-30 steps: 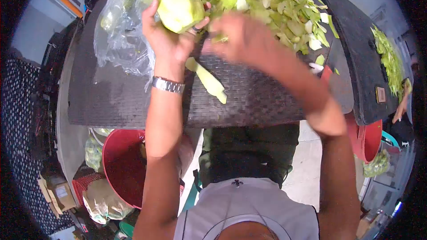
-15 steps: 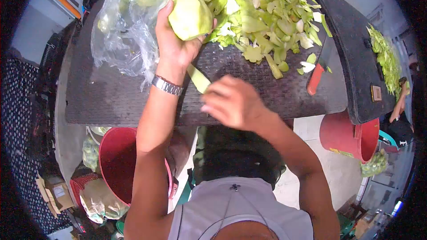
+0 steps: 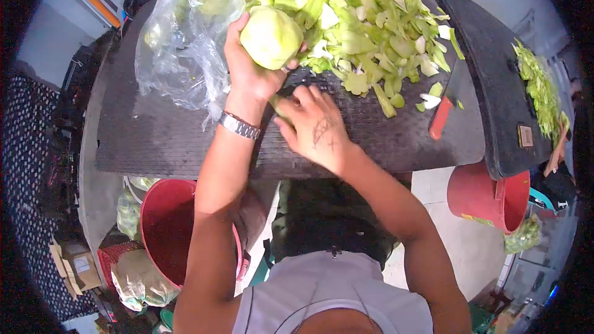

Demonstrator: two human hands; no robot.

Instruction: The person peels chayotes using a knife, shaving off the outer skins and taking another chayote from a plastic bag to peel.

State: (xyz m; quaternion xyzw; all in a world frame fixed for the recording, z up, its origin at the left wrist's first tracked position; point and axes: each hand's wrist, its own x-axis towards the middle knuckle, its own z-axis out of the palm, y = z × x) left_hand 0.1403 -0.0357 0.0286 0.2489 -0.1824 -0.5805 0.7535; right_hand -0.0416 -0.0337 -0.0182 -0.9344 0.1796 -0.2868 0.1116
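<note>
A pale green peeled fruit or vegetable (image 3: 271, 37) rests in my left hand (image 3: 252, 79), which holds it up over the dark table, fingers wrapped round its lower side. Just below and to the right, my right hand (image 3: 312, 120) is by the left wrist with its fingers curled at a green strip (image 3: 281, 106), partly hidden by the fingers. Beyond both hands lies a large heap of green peelings (image 3: 371, 31). A knife with a red handle (image 3: 440, 117) lies to the right of the heap.
A clear plastic bag (image 3: 185, 62) with green produce lies at the left of the table (image 3: 154, 142). Red tubs stand below at left (image 3: 167, 229) and right (image 3: 475, 195). At the far right, another person's hand (image 3: 559, 142) is near more green strips (image 3: 537, 89).
My right hand has moved up and closer to my left wrist, to the green strip. The peeled piece has tilted in my left hand, and the view has shifted slightly.
</note>
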